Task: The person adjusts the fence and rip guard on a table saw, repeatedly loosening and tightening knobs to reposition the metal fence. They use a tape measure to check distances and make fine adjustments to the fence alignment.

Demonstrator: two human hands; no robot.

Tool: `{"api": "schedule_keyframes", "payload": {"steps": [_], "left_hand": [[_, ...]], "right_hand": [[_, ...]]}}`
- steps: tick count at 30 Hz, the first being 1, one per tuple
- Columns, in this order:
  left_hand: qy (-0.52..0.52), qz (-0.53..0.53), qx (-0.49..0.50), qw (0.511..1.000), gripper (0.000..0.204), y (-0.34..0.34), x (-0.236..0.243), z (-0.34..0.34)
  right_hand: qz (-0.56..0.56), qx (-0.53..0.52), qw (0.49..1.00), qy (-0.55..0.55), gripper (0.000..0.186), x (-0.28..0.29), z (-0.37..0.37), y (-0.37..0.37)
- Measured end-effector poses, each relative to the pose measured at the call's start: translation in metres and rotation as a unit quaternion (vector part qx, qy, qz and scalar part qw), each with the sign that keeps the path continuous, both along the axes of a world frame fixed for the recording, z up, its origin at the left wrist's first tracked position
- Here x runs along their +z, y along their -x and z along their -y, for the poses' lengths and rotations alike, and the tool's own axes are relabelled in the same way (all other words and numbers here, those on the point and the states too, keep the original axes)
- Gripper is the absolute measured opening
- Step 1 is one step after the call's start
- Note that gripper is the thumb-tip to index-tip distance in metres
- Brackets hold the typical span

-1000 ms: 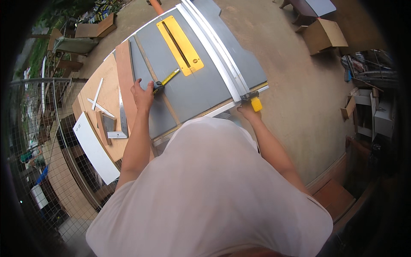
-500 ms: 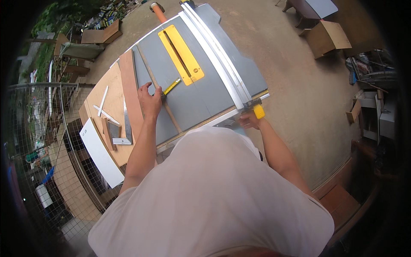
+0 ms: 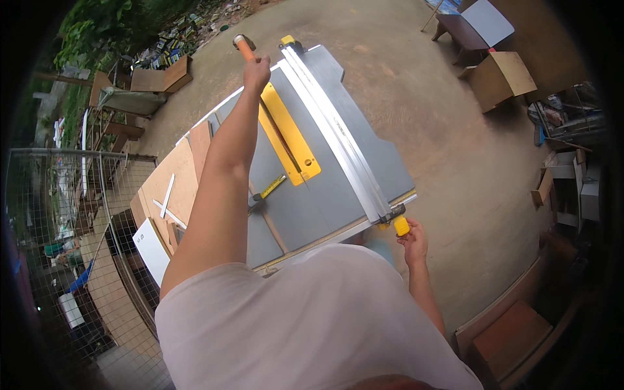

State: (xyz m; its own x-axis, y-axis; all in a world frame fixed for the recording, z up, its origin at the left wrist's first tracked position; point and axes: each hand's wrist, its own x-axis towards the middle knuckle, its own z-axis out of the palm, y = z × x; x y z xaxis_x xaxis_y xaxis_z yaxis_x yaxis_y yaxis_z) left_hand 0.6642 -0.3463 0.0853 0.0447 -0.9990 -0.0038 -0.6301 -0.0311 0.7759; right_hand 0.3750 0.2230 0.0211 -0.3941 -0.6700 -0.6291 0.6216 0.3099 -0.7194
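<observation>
My left hand (image 3: 257,70) reaches across the table saw (image 3: 338,221) to its far edge, with fingers closed round the orange handle of a hammer (image 3: 244,48). At the near end of the silver rip fence (image 3: 335,130), my right hand (image 3: 414,242) has its thumb and fingers on the yellow fence lever (image 3: 401,226). A yellow throat plate (image 3: 302,170) with a long slot is set into the grey top. A tape measure (image 3: 259,197) lies beside a narrow wood strip (image 3: 274,233), its yellow blade partly out. My left forearm hides part of the boards on the left.
A plywood sheet (image 3: 170,166) carries white strips (image 3: 168,195), with a white panel (image 3: 148,250) beside it. A wire mesh fence (image 3: 65,214) stands at the left. Wooden furniture pieces (image 3: 500,78) sit on the concrete floor at the far right.
My left hand has left the tape measure and reached to the far edge, taking hold of the hammer. My right hand has moved from beneath the fence end onto the yellow lever.
</observation>
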Motion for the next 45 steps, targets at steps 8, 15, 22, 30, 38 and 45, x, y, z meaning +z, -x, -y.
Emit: {"api": "schedule_keyframes", "payload": {"steps": [8,15,22,30,38,45], "left_hand": [[-0.195,0.016,-0.129,0.972,0.072,0.087,-0.004,0.108],[-0.136,0.018,-0.166,0.977,0.043,0.077,-0.029,0.134],[-0.067,0.373,-0.276,0.883,0.033,0.085,-0.043,0.168],[-0.052,0.363,-0.189,0.911,0.035,0.074,-0.032,0.152],[0.195,0.370,0.042,0.907,0.056,0.113,0.009,0.071],[0.309,0.163,-0.363,0.864,0.048,0.121,0.070,-0.159]], "right_hand": [[-0.228,0.072,0.957,-0.168,0.023,0.012,0.021,-0.022],[-0.198,0.020,0.961,-0.192,0.024,0.011,0.024,-0.026],[-0.169,0.017,0.965,-0.198,0.024,0.018,0.028,-0.027],[-0.238,0.098,0.947,-0.195,0.019,0.028,0.038,-0.021],[-0.400,0.159,0.879,-0.207,0.019,0.040,0.042,-0.026],[-0.422,0.235,0.830,-0.279,0.025,0.065,0.057,-0.022]]}}
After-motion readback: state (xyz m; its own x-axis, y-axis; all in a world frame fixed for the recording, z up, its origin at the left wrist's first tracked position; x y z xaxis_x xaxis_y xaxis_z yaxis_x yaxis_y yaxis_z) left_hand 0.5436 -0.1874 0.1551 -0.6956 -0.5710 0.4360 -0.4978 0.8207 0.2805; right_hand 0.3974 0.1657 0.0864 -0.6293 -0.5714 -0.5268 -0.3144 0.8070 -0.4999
